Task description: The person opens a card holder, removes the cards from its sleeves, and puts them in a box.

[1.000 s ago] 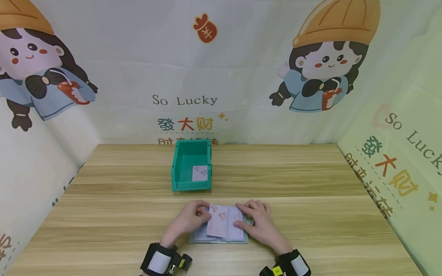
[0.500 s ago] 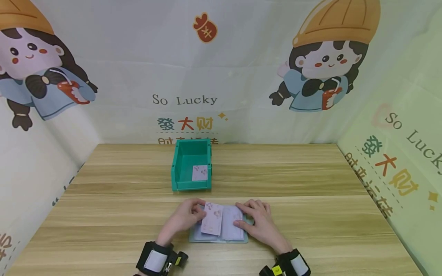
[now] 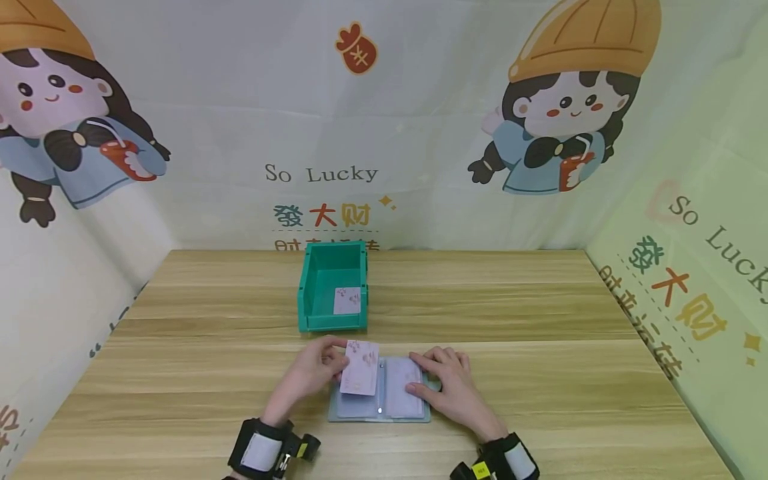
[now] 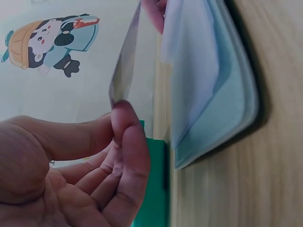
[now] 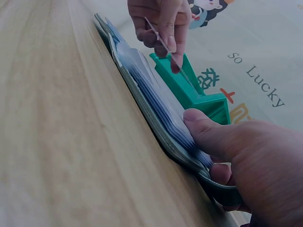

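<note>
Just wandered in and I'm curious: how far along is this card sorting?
One card already lies in the green bin. The left hand pinches a second card, lifted clear of the open card album, while the right hand presses the album's right page flat. That card is not yet in the bin. How many cards the album holds cannot be told.

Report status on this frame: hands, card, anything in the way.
Left hand pinches a card, lifted above the card holder. Right hand presses the holder's right page flat. Green bin beyond, one card inside; nothing between.
</note>
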Available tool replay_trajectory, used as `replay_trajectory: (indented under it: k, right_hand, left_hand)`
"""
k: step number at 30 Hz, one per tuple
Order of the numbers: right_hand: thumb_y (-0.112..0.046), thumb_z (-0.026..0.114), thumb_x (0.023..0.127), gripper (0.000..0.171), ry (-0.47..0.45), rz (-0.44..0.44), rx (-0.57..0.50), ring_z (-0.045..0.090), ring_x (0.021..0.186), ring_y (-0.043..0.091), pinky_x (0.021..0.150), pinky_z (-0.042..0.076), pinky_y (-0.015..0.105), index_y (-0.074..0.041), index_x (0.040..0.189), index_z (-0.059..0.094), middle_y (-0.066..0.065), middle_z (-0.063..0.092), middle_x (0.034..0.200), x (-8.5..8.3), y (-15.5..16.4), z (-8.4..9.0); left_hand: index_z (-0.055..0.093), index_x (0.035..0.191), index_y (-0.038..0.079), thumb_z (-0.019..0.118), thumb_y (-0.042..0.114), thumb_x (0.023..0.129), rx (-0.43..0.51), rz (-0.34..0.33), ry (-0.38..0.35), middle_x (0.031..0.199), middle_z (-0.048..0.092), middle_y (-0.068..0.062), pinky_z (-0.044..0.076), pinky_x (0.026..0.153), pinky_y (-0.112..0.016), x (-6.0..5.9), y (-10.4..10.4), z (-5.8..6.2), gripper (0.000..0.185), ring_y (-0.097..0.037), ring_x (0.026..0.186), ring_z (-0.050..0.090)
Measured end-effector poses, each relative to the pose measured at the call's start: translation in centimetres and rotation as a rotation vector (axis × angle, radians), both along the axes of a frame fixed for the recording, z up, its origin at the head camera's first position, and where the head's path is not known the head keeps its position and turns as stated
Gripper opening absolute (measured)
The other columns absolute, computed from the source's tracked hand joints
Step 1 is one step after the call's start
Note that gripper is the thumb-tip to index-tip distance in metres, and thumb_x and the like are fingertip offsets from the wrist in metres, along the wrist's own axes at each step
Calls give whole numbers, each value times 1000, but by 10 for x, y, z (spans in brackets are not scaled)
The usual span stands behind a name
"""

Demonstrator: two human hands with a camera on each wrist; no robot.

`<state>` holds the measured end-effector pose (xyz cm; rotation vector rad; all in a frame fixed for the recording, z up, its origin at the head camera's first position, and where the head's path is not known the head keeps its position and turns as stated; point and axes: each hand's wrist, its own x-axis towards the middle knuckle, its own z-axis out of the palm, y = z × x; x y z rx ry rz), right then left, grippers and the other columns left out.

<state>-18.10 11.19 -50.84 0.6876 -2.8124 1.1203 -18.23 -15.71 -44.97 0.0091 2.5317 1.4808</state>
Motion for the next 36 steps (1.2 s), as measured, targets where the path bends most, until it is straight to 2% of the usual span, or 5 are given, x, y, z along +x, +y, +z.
replay_trajectory:
  k: [6, 13, 19, 24, 36]
  right_hand:
    - [-35, 76, 87, 52, 17, -2, 12, 47, 102, 14, 95, 25, 45, -11, 131, 67, -5, 60, 104, 0, 0, -2]
    - [-35, 76, 87, 52, 6, 2, 5, 47, 102, 15, 96, 25, 45, -10, 131, 67, -4, 61, 105, 0, 1, -1]
    - [-36, 76, 88, 52, 14, 10, -2, 46, 101, 14, 95, 24, 45, -10, 132, 67, -5, 61, 105, 0, 1, -1]
    - [-36, 75, 88, 52, 21, 11, 3, 47, 102, 15, 95, 25, 45, -10, 132, 66, -3, 62, 107, -1, 1, -1]
    - [-36, 75, 88, 51, 44, 20, 15, 47, 103, 15, 94, 26, 44, -10, 132, 67, -3, 63, 108, -2, 1, -3]
  left_hand:
    - [54, 129, -15, 57, -5, 96, 49, -10, 118, 85, 68, -19, 55, 64, -30, -11, -8, 8, 34, -17, 68, 61]
    - [49, 135, -13, 53, -3, 99, 58, 53, 145, 97, 67, -24, 57, 71, -34, -27, -14, 18, 38, -19, 72, 63]
    - [44, 141, -12, 50, -3, 99, 43, 77, 185, 105, 63, -26, 44, 60, -20, -40, -14, 28, 44, -19, 73, 58]
    - [42, 144, -10, 49, -3, 98, 36, 112, 235, 110, 61, -27, 39, 58, -20, -52, -12, 29, 47, -10, 69, 51]
    - [53, 135, -9, 43, -3, 99, -118, 233, 362, 111, 59, -26, 37, 66, -26, -74, -2, 29, 37, -28, 84, 52]
